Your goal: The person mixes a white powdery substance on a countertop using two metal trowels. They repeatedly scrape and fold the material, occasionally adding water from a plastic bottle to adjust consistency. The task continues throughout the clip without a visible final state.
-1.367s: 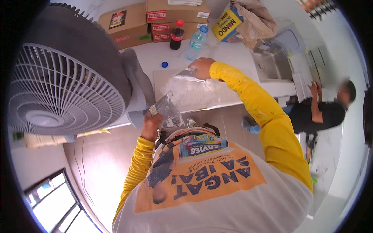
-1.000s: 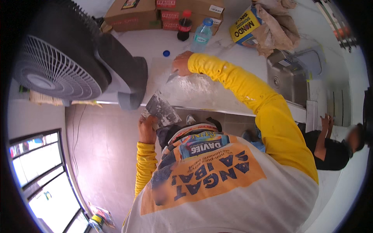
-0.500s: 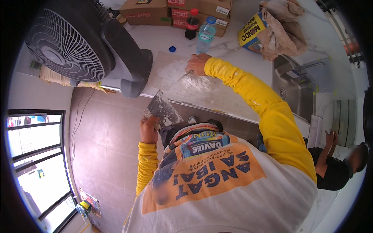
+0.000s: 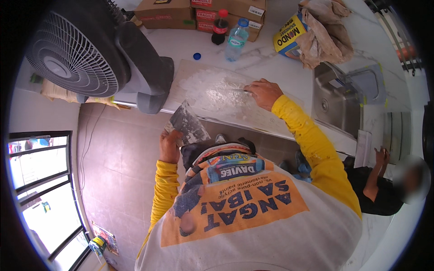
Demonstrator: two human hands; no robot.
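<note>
At the far left there is one window with dark bars; the view through it is too bright to read well. Above it stands one big grey fan, with its base on the edge of the white counter. The fan covers part of the counter behind it.

Next comes the left hand. It is closed around the lower part of one flat trowel, which is smeared with grey-white paste. The handle is hidden inside the fingers. The trowel is held in the air, just in front of the counter edge and a little tilted.

On the counter lies one pale tile, covered with white paste. Behind it I count one blue bottle cap, one dark bottle with a red cap, one clear water bottle with a blue cap, and three cardboard boxes, cut off by the top rim.

The right hand rests on the tile at its right part. It grips a thin tool whose tip touches the paste; what kind of tool it is I cannot tell.

Further right there are one yellow package with a crumpled brown cloth on it, and one steel sink. At the right edge one other person in black is partly cut off.
</note>
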